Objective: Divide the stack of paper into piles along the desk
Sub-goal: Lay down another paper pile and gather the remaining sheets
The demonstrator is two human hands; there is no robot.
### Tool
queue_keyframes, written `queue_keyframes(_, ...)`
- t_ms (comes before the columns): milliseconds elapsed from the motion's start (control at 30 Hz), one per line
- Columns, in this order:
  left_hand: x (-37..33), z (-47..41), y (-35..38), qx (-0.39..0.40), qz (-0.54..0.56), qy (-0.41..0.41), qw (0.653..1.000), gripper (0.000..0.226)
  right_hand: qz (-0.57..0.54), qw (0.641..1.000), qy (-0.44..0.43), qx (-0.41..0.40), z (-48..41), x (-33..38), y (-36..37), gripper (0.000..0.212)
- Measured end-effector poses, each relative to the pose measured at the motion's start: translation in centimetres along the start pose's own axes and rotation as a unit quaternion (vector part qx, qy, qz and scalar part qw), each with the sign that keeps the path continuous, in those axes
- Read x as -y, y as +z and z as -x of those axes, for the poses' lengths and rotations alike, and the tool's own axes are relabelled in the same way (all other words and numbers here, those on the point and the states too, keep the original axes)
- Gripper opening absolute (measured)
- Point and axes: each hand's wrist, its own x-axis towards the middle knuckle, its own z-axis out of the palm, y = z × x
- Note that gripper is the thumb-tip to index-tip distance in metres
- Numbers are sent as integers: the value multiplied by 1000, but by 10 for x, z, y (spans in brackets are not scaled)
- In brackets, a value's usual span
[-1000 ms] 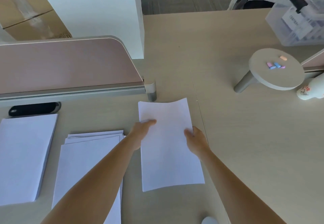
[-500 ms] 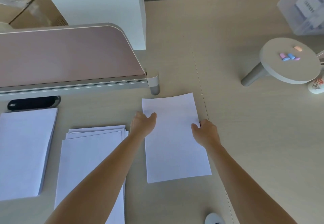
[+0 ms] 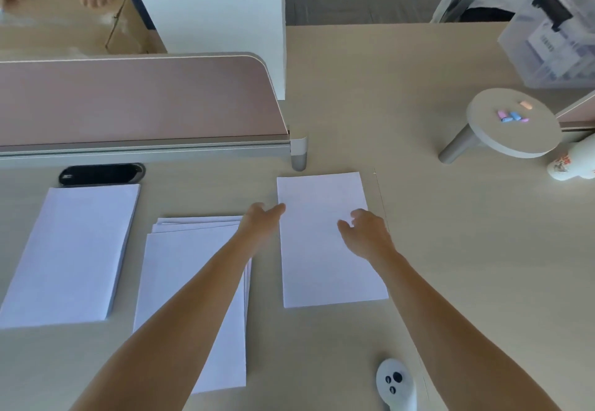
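the right pile of paper (image 3: 325, 249) lies flat on the desk (image 3: 467, 265), near the middle. at its 9 o'clock are a fanned middle pile (image 3: 186, 281), partly covered by the left forearm, and a neat left pile (image 3: 70, 249). the left hand (image 3: 262, 220) sets its thumb to the right pile's left edge; its fingers are hidden, so its grip cannot be told. the right hand (image 3: 367, 233) is over the sheet's right side, fingers loosely spread. a divider (image 3: 135, 101) stands at 11 o'clock, a round stand (image 3: 512, 133) at 2, and a white controller (image 3: 396, 385) at 5, cut off below.

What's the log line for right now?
rightmost pile: flat on desk | left hand: at its left edge | right hand: open over it
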Motion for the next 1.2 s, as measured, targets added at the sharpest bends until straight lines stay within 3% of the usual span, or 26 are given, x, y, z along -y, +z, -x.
queue_keyframes(67,17,9,-23,-7,7,1,1000,58,-27,999,-27,30,14,15,9,45)
queue_keyframes(133,37,21,-47,-23,15,6,1000,56,-48,995,-56,61,28,32,21,26)
queue_keyframes(200,61,30,-68,-52,21,-6,998,52,-59,991,-69,95,43,49,40,23)
queue_keyframes(333,118,44,-106,-133,-70,-45,988,67,-79,982,-45,165,72,70,89,17)
queue_keyframes(433,157,45,-127,-144,-135,-89,976,77,-102,977,-2,188,86,75,125,20)
queue_keyframes(533,187,43,-141,-126,-140,-121,975,80,-144,972,44,182,100,81,151,20)
queue_keyframes(700,209,43,-152,-83,-98,-95,987,72,-144,975,85,146,119,92,173,18)
queue_keyframes(900,219,40,-163,-63,-53,-84,993,46,-165,975,96,111,126,107,181,19)
queue_keyframes(967,220,39,-165,-55,-44,-85,994,35,-164,976,107,97,127,111,185,31)
queue_keyframes(1067,221,38,-169,-47,-6,-102,994,33,-142,980,115,79,127,114,195,37)
queue_keyframes(1200,221,40,-173,-46,12,-96,994,33,-140,982,93,85,131,117,203,26)
